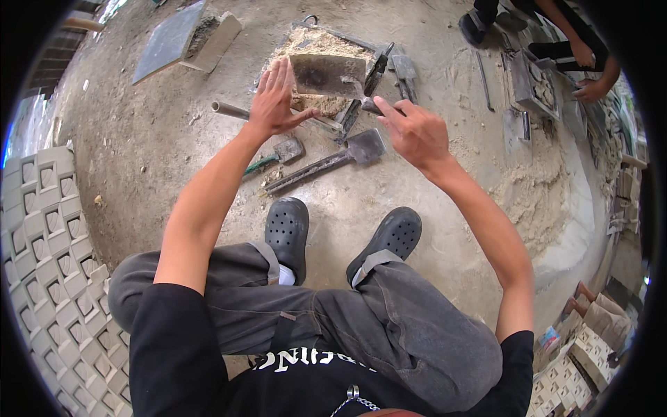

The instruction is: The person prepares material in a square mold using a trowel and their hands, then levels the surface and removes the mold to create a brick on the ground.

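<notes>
The right grip (419, 132) is clamped on a trowel (325, 75); the trowel reaches left of that grip, over a sandy frame (351, 119). The left grip (275, 104) is flat; thumb apart, beside the trowel.

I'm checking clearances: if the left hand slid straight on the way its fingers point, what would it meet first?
Probably the pale sandy mix just ahead of the left hand, though the height between them is unclear.
</notes>
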{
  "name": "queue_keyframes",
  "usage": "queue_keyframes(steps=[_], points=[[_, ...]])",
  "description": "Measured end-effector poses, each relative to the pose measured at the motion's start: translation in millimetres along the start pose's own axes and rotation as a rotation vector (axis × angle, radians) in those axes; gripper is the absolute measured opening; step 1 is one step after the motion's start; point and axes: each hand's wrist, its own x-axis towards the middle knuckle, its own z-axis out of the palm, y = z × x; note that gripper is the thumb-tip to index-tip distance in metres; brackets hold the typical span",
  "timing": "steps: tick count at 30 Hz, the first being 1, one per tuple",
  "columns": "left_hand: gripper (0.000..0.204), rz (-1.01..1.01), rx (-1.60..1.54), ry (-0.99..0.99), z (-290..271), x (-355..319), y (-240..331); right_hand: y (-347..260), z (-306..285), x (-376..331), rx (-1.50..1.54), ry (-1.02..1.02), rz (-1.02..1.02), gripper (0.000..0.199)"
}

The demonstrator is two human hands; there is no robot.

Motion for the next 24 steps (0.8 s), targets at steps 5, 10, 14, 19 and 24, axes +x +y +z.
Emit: queue_keyframes(steps=[5,10,14,19,24], points=[[0.13,-0.105,-0.063,0.058,7,-14,-3,-14,11,14,-0.084,-0.026,-0.02,0.036],[0.125,-0.056,-0.069,0.039,8,-16,4,-9,13,23,-0.133,-0.018,0.06,0.037],[0.12,-0.033,-0.114,0.121,7,-16,18,-7,14,29,-0.15,-0.024,0.081,0.036],[0.108,0.13,-0.221,0.129,6,-19,38,0,18,37,-0.128,-0.022,0.116,0.034],[0.093,0.202,-0.198,0.066,5,-3,42,11,15,59,-0.018,-0.104,0.255,0.033]])
